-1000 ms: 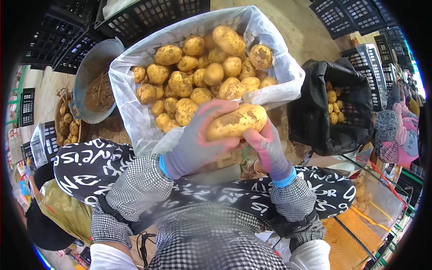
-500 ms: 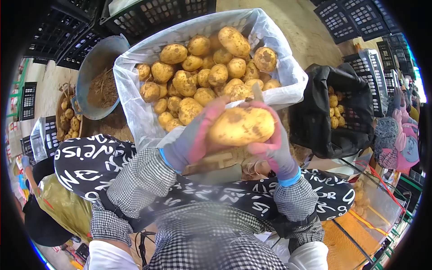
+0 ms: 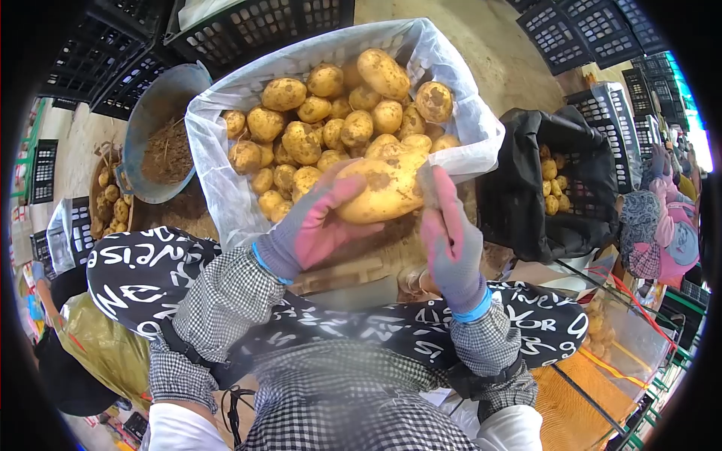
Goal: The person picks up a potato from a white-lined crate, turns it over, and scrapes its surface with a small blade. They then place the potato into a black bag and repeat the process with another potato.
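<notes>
A large, long potato (image 3: 387,188) with brown soil patches lies in my left hand (image 3: 316,225), which grips its left end with the thumb on top. My right hand (image 3: 455,244) is at the potato's right end, fingers stretched upward and close together. A narrow grey blade-like piece (image 3: 428,186) shows between those fingers and the potato; its lower part is hidden. Both hands wear grey and pink gloves. Just beyond them stands a crate lined with white cloth (image 3: 207,161), holding many soil-marked potatoes (image 3: 301,143).
To the right is a black-lined crate (image 3: 511,161) with several potatoes. On the left stand a blue-grey tub (image 3: 139,124) of soil and a container of small potatoes (image 3: 113,203). Black crates (image 3: 259,37) line the back. Another person (image 3: 658,218) is at far right.
The potato has tilted, its right end rising, and is now held in my left hand. My right hand has come off its underside and straightened beside its right end.
</notes>
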### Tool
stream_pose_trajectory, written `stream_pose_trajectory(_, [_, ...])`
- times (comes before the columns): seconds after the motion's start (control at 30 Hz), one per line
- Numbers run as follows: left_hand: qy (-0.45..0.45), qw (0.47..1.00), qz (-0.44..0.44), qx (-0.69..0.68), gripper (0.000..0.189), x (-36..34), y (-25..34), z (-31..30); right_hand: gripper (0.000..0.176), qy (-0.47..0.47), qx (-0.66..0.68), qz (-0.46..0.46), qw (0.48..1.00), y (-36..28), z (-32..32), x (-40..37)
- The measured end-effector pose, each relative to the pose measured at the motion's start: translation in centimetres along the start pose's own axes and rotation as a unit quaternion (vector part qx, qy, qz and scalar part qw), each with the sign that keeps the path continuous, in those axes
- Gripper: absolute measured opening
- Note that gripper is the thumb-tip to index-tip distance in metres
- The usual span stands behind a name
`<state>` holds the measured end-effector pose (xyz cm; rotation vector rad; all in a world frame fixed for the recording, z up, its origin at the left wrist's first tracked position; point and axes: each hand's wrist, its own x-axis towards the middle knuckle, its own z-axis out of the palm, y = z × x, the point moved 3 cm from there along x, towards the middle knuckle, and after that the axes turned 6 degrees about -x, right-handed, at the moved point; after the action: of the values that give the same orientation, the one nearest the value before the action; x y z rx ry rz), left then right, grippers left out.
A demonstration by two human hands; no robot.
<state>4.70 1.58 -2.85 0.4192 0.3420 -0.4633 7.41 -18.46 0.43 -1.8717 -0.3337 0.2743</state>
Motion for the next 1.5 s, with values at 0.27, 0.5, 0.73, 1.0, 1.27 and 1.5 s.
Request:
stream_pose_trajectory(0.27, [0.04, 0.998, 0.025, 0.037, 0.066, -0.3, -0.1, 1.0, 0.046, 0.001, 0.0, 0.026, 1.0, 0.5, 0.9, 0.3])
stream_pose_trajectory(0.5, [0.051, 0.986, 0.09, 0.134, 0.078, 0.0, -0.1, 1.1, 0.045, 0.015, -0.108, -0.07, 0.992, -0.2, 1.7, 0.5])
stream_pose_trajectory(0.73, [0.077, 0.982, 0.107, 0.137, 0.079, -0.1, -0.2, 0.6, 0.047, -0.021, 0.001, 0.072, 0.997, 0.7, 1.4, 0.2])
stream_pose_trajectory(1.0, [0.099, 0.985, 0.069, 0.119, 0.078, -0.2, -1.0, -0.1, 0.047, -0.045, -0.07, -0.018, 0.996, 0.7, 2.8, -0.8])
stream_pose_trajectory(1.27, [0.09, 0.987, 0.063, 0.114, 0.077, 0.1, -1.0, 0.1, 0.045, 0.012, -0.053, -0.029, 0.998, 1.1, 1.8, 0.2])
stream_pose_trajectory(1.5, [0.089, 0.983, 0.069, 0.147, 0.079, 0.1, -0.9, 0.3, 0.045, 0.033, -0.078, -0.028, 0.996, 0.5, 2.1, -0.3])
